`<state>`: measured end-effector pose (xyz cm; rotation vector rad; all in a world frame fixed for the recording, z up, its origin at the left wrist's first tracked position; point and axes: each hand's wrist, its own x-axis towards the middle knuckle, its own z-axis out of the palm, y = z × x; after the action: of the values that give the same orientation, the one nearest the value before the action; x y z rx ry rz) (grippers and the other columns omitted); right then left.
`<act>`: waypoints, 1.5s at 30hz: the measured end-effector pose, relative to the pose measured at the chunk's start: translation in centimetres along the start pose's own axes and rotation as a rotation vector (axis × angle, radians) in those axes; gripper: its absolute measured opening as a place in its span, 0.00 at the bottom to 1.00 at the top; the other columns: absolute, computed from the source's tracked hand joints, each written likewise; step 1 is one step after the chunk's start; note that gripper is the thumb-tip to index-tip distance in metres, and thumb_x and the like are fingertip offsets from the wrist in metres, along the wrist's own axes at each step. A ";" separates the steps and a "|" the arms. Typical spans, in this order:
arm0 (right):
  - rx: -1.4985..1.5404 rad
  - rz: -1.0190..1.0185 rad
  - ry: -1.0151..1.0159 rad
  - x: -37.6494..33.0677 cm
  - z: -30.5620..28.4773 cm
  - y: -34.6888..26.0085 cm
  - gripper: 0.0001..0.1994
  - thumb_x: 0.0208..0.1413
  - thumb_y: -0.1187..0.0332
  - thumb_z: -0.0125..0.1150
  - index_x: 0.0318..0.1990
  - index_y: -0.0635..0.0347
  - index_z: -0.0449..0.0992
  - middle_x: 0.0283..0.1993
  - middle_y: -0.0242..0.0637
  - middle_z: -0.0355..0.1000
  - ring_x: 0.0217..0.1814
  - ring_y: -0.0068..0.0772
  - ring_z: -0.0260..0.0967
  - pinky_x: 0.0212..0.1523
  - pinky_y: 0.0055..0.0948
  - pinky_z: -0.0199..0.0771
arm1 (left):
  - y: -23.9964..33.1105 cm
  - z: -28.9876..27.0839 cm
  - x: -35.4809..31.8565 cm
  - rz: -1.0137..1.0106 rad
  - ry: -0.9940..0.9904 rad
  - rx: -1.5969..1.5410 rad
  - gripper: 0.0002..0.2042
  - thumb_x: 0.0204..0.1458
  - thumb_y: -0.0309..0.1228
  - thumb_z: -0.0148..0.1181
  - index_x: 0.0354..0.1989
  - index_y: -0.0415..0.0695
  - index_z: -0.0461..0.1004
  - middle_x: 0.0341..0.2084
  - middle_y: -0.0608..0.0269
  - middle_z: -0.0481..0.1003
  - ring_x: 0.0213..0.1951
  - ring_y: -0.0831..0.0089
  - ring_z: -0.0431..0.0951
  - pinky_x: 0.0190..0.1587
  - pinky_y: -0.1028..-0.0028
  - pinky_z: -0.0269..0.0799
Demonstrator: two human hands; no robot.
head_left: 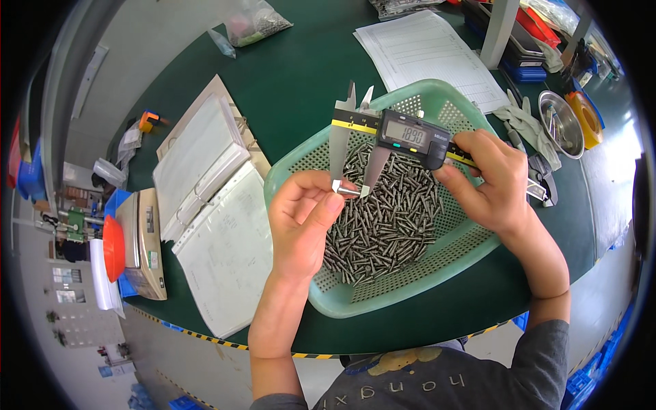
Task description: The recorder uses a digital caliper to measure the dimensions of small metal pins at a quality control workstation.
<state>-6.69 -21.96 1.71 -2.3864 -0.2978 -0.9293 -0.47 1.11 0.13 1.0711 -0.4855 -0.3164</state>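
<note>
My right hand (488, 174) is closed round the beam and slider of a digital caliper (410, 134), its display facing up. Between the caliper's lower jaws lies a small metal pin (348, 191), level and apparently touching both jaw tips. My left hand (304, 212) pinches at this pin, thumb and forefinger by the left jaw. Both hands are above a pale green perforated plastic basket (403, 294). Many loose metal pins (383, 232) of similar size cover the basket's floor in a heap.
An open ring binder (212, 198) with sleeved pages lies left of the basket, beside a weighing scale (147, 246). Behind are paper sheets (437, 55) and a bag of parts (256, 24). Gloves (526, 126) and a metal bowl (562, 123) sit at right, near a grey post (500, 34).
</note>
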 end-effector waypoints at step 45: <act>-0.012 0.019 0.055 -0.3 0.4 0.4 0.14 0.41 0.69 0.65 0.36 0.64 0.72 0.23 0.38 0.67 0.17 0.35 0.66 0.16 0.27 0.64 | -0.4 0.3 0.3 0.023 0.038 0.273 0.12 0.55 0.31 0.51 0.41 0.33 0.70 0.36 0.57 0.74 0.38 0.71 0.75 0.45 0.74 0.68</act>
<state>-6.53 -22.06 1.10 -2.3657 -0.2487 -0.9885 -0.35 0.55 0.01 1.3333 -0.5158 -0.2125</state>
